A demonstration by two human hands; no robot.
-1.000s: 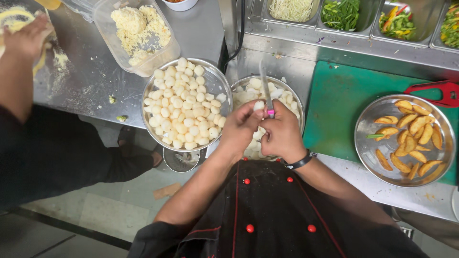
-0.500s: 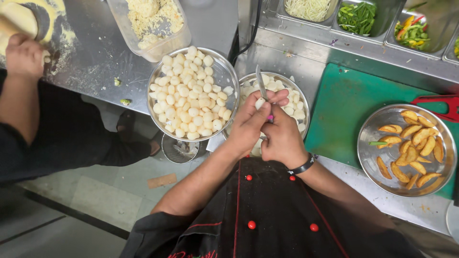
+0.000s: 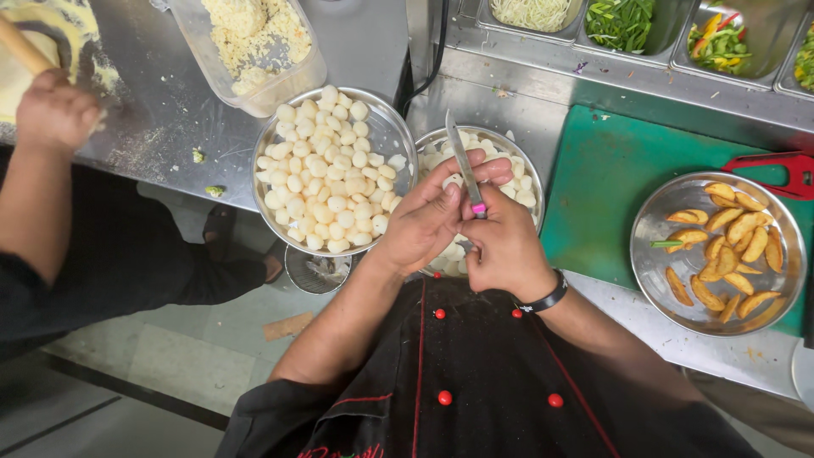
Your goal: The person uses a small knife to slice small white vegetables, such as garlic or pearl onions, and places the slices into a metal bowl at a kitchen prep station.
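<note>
My right hand [image 3: 505, 246] grips a small knife [image 3: 463, 161] with a pink handle end, blade pointing away over a steel bowl [image 3: 517, 161] of unpeeled garlic cloves. My left hand [image 3: 428, 220] pinches a garlic clove [image 3: 452, 181] against the blade with thumb and fingers. Both hands hover over this bowl at the counter's edge. To the left stands a larger steel bowl [image 3: 390, 127] heaped with peeled white garlic cloves [image 3: 326, 170].
A co-worker's hand [image 3: 52, 110] rolls dough with a wooden pin at the far left. A plastic tub of crumbly yellow mix [image 3: 254, 34] stands behind the bowls. On the green cutting board [image 3: 606, 182] sits a steel plate of potato wedges [image 3: 721, 246]. Trays of chopped vegetables [image 3: 623, 21] line the back.
My hands have risen slightly and the knife blade now points up over the bowl with a clove held against it. The co-worker's hand has shifted along the rolling pin.
</note>
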